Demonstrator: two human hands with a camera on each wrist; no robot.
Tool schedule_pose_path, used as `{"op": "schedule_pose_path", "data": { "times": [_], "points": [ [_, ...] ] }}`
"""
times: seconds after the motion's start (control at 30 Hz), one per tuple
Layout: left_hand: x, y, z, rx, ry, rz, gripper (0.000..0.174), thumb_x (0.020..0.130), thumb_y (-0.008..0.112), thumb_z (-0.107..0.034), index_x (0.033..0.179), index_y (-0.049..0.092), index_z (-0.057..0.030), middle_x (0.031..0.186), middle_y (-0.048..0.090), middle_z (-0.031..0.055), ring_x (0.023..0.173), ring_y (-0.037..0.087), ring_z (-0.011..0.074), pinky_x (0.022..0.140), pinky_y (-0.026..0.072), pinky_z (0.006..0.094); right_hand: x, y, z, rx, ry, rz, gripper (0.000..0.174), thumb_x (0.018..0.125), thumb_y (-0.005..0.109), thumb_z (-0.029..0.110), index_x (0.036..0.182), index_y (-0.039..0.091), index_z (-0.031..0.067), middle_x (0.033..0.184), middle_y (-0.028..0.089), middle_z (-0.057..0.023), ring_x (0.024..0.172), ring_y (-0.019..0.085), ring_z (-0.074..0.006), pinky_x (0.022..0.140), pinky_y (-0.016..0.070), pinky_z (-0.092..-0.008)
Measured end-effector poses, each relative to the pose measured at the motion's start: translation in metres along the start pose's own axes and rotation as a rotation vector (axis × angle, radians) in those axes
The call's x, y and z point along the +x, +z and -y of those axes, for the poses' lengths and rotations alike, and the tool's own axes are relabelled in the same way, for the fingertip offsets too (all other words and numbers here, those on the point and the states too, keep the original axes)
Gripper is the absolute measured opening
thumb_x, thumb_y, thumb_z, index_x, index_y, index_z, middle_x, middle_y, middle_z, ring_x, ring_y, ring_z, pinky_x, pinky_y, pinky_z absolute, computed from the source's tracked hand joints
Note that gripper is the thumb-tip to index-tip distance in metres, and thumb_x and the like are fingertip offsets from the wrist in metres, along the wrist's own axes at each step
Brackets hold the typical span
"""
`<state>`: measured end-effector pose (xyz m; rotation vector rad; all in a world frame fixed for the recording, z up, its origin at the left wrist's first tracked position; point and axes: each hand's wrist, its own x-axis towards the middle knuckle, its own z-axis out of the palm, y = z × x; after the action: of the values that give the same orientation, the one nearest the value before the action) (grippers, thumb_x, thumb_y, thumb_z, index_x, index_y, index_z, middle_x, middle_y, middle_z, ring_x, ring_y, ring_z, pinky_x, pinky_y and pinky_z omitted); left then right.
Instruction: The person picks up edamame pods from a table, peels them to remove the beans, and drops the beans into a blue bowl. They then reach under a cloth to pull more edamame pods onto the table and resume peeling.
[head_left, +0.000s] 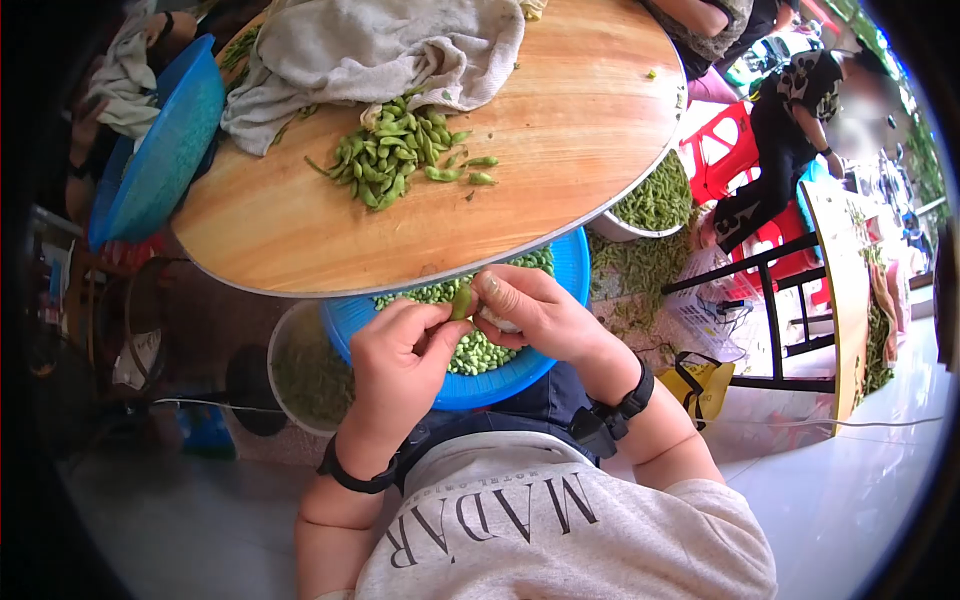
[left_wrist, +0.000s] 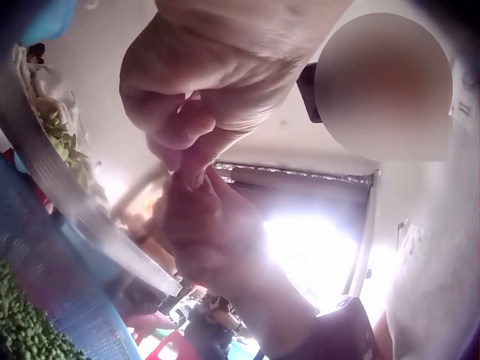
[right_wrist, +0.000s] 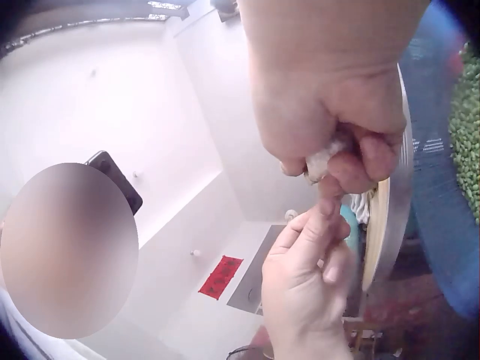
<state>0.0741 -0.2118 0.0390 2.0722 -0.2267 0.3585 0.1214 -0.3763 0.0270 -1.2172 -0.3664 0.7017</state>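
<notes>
Over a blue basin [head_left: 570, 290] of shelled green beans [head_left: 483, 354], both hands meet at one green edamame pod [head_left: 462, 302]. My left hand [head_left: 395, 345] pinches it between thumb and finger. On the other side, my right hand [head_left: 545, 312] has its thumb and curled fingers at the pod's end. A whitish wrap [right_wrist: 321, 161] shows among the right fingers. Both wrist views show the fingertips of the two hands together, with the pod largely hidden by them. A pile of unshelled pods [head_left: 385, 155] lies on the wooden table [head_left: 560, 130] just ahead.
A grey cloth [head_left: 370, 50] covers part of the table beside the pods. Another blue basin [head_left: 165, 150] tilts at the table's left. A white bucket of pods [head_left: 650, 200] stands right, a pale tub [head_left: 305, 370] lower left. A person [head_left: 790, 120] is near red chairs [head_left: 722, 150].
</notes>
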Motion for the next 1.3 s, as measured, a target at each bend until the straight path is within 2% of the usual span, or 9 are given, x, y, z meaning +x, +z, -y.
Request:
{"op": "schedule_pose_path", "data": {
  "times": [0.17, 0.27, 0.37, 0.47, 0.67, 0.87, 0.97, 1.07, 1.3],
  "points": [
    [-0.008, 0.0, -0.002, 0.047, 0.034, -0.052, 0.014, 0.068, 0.07, 0.002, 0.078, 0.06, 0.0016, 0.065, 0.056, 0.0108, 0.051, 0.053, 0.0194, 0.046, 0.0412, 0.028, 0.002, 0.009, -0.006, 0.013, -0.003, -0.038, 0.031, 0.094, 0.043, 0.031, 0.085, 0.051, 0.0025, 0.062, 0.043, 0.0023, 0.053, 0.038, -0.0041, 0.045, 0.0308, -0.0177],
    [-0.011, 0.0, -0.003, 0.043, 0.026, -0.065, 0.014, 0.069, 0.069, 0.001, 0.078, 0.059, 0.0014, 0.065, 0.056, 0.0112, 0.052, 0.054, 0.0209, 0.046, 0.0415, 0.0283, 0.004, 0.014, -0.008, -0.033, -0.023, -0.093, 0.028, 0.093, 0.045, 0.028, 0.083, 0.051, 0.0023, 0.062, 0.045, 0.0027, 0.054, 0.039, -0.0037, 0.046, 0.0319, -0.0177],
    [-0.013, 0.004, 0.0, 0.064, 0.072, -0.116, 0.01, 0.071, 0.067, 0.005, 0.079, 0.061, 0.0032, 0.064, 0.055, 0.0068, 0.05, 0.05, 0.008, 0.045, 0.0386, 0.0211, 0.005, 0.017, -0.012, -0.012, -0.043, -0.137, 0.027, 0.092, 0.047, 0.027, 0.082, 0.051, 0.0025, 0.062, 0.046, 0.0026, 0.053, 0.04, -0.0035, 0.045, 0.0321, -0.0182],
    [-0.014, 0.009, 0.004, 0.033, 0.084, -0.159, 0.012, 0.071, 0.068, 0.001, 0.079, 0.059, 0.0018, 0.065, 0.057, 0.0097, 0.053, 0.055, 0.0177, 0.046, 0.0419, 0.0279, 0.007, 0.02, -0.019, -0.025, -0.081, -0.212, 0.026, 0.092, 0.047, 0.026, 0.08, 0.05, 0.003, 0.061, 0.046, 0.0025, 0.053, 0.04, -0.0039, 0.045, 0.0318, -0.0182],
    [-0.015, 0.001, 0.011, -0.842, -0.595, -0.044, 0.006, 0.08, 0.062, -0.004, 0.081, 0.061, 0.0012, 0.064, 0.057, 0.0058, 0.047, 0.044, 0.0059, 0.04, 0.0333, 0.0191, 0.004, 0.022, -0.025, 0.036, -0.125, -0.192, 0.026, 0.093, 0.047, 0.024, 0.076, 0.047, 0.0035, 0.059, 0.045, 0.0018, 0.052, 0.041, -0.0051, 0.046, 0.0333, -0.0196],
    [-0.018, -0.002, 0.031, -1.164, -0.738, 0.041, 0.007, 0.084, 0.057, -0.006, 0.081, 0.059, 0.0003, 0.064, 0.055, 0.0062, 0.042, 0.037, 0.005, 0.037, 0.0262, 0.0165, 0.0, 0.014, -0.016, -0.205, -0.062, -0.113, 0.024, 0.087, 0.057, 0.023, 0.08, 0.053, 0.0011, 0.061, 0.049, -0.0019, 0.056, 0.045, -0.0072, 0.051, 0.0385, -0.0223],
    [-0.023, 0.001, 0.026, -1.032, -0.696, 0.041, 0.006, 0.083, 0.058, -0.005, 0.081, 0.059, 0.0013, 0.064, 0.055, 0.0058, 0.043, 0.039, 0.0047, 0.037, 0.0266, 0.016, -0.003, 0.006, -0.005, -0.691, -0.149, -0.208, 0.027, 0.078, 0.068, 0.025, 0.085, 0.058, 0.0006, 0.063, 0.052, -0.007, 0.06, 0.052, -0.0122, 0.054, 0.0419, -0.0255],
    [-0.024, 0.008, 0.024, -1.017, -0.668, 0.023, 0.008, 0.082, 0.058, -0.007, 0.08, 0.058, 0.0001, 0.065, 0.056, 0.008, 0.041, 0.038, 0.005, 0.036, 0.0257, 0.0153, 0.004, 0.008, -0.012, -0.732, -0.426, -0.141, 0.033, 0.069, 0.074, 0.025, 0.089, 0.06, 0.0017, 0.064, 0.054, -0.0111, 0.062, 0.056, -0.0195, 0.057, 0.0445, -0.0298],
    [-0.028, 0.001, 0.031, -0.999, -0.832, 0.131, 0.007, 0.081, 0.06, -0.005, 0.081, 0.06, 0.0011, 0.065, 0.058, 0.0058, 0.044, 0.042, 0.0049, 0.039, 0.0293, 0.0164, 0.002, -0.006, -0.015, -0.555, -0.009, -0.038, 0.022, 0.07, 0.07, 0.014, 0.087, 0.063, 0.0026, 0.072, 0.06, -0.0106, 0.065, 0.058, -0.0204, 0.059, 0.0453, -0.0312]
  ]
}}
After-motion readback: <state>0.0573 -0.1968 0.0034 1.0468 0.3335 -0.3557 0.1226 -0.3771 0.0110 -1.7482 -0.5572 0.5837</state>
